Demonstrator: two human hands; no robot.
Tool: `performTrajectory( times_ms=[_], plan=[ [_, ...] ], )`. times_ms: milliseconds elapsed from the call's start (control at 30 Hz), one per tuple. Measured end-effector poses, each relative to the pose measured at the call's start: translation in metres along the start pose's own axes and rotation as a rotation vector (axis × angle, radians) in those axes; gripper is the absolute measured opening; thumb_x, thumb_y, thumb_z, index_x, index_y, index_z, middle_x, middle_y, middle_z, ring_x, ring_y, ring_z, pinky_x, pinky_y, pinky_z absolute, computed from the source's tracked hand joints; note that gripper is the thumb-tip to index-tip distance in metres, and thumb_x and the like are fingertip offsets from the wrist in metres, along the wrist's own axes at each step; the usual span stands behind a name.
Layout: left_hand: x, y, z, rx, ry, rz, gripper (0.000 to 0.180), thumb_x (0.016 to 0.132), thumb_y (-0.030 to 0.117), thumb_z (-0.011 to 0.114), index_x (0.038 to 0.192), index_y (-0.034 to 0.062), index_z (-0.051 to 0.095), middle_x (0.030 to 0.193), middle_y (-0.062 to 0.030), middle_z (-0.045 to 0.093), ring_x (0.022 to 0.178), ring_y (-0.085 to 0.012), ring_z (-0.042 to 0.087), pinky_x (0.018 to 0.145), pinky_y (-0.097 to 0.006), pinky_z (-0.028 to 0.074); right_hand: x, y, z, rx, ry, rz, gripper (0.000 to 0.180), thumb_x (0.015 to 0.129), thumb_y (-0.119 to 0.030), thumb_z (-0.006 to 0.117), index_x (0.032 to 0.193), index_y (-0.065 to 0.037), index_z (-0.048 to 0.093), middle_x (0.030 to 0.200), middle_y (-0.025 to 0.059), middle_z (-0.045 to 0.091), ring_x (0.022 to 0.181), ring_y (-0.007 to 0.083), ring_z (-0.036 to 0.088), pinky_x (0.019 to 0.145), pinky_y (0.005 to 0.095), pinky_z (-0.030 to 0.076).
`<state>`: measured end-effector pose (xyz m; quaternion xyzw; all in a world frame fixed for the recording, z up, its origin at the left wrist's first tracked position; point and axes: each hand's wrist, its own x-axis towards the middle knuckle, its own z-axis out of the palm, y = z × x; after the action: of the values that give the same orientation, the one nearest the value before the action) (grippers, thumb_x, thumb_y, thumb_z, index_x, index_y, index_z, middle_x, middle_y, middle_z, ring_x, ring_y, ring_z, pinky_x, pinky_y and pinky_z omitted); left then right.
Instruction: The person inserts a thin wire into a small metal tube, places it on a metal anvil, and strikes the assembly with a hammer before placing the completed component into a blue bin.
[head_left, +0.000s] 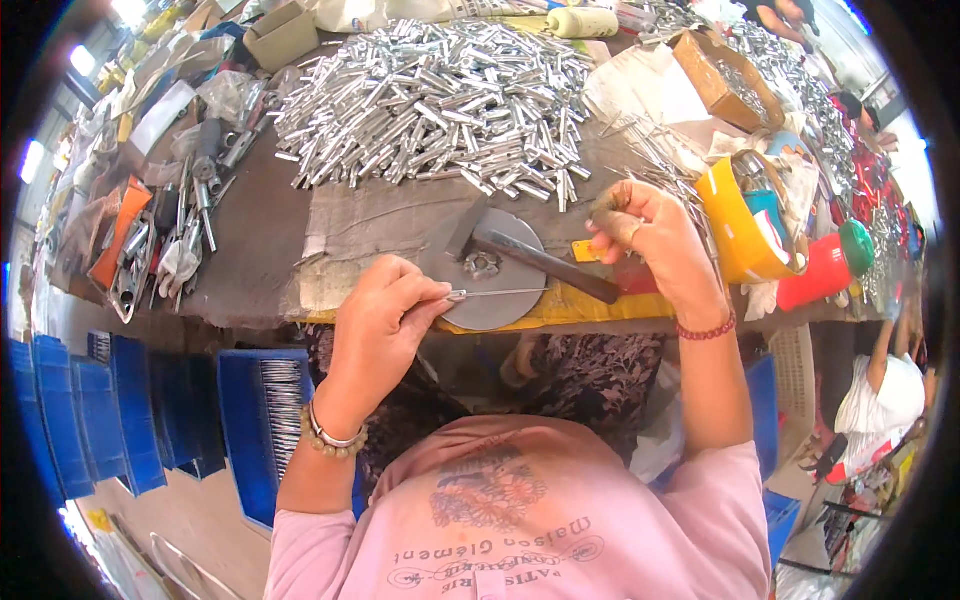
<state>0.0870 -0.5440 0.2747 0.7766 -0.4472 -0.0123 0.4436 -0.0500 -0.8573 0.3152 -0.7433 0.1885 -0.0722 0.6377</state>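
Note:
My left hand (385, 315) pinches a thin metal rod (505, 292) by its thicker end, between thumb and fingertips. The rod lies level over the near part of a round grey metal disc (483, 316). A hammer (545, 264) with a dark handle rests on the disc, its head (466, 230) toward the far left and its handle slanting to the near right. To the right, my right hand (650, 235) is raised with fingers curled together and dark coverings on some fingertips. Whatever it holds, if anything, is hidden. A small yellow piece (586, 251) sits just below those fingers.
A large heap of short metal tubes (430, 105) covers the far bench. Thin rods (655, 155), a yellow container (735, 225) and a red cup (815, 272) stand to the right. Tools (185, 220) lie left. A blue bin (240, 430) holds metal parts below the bench.

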Motion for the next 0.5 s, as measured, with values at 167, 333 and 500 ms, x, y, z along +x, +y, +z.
performTrajectory(
  times_ms=[167,333,500],
  plan=[
    [0.0,-0.002,0.001,-0.008,-0.017,0.011,0.017,0.088,-0.002,0.083,0.104,0.0017,0.079,0.095,-0.0105,0.065,0.089,-0.0274,0.066,0.078,-0.036,0.052,-0.009,0.002,0.05,0.216,-0.117,-0.006,0.005,0.1,-0.003,0.072,0.104,-0.002,0.074,0.105,0.0064,0.076,0.092,0.0122,0.072,0.077,0.0279,0.058],
    [0.0,-0.001,0.001,-0.003,-0.007,-0.004,0.015,0.09,0.0,0.083,0.104,0.0035,0.079,0.096,-0.0103,0.066,0.089,-0.0277,0.066,0.079,-0.036,0.053,-0.019,0.008,0.103,-0.371,0.085,-0.616,0.014,0.086,0.004,0.077,0.097,-0.003,0.074,0.119,0.0089,0.073,0.106,0.0246,0.07,0.091,0.0363,0.053],
    [-0.001,-0.002,0.001,0.032,-0.005,0.016,0.015,0.09,0.002,0.083,0.104,0.0058,0.079,0.097,-0.0092,0.067,0.091,-0.0282,0.068,0.079,-0.037,0.054,-0.019,0.017,0.122,-0.471,0.175,-0.727,0.016,0.084,0.004,0.077,0.098,-0.004,0.074,0.112,0.0115,0.074,0.102,0.0329,0.071,0.09,0.0407,0.053]
  ],
)
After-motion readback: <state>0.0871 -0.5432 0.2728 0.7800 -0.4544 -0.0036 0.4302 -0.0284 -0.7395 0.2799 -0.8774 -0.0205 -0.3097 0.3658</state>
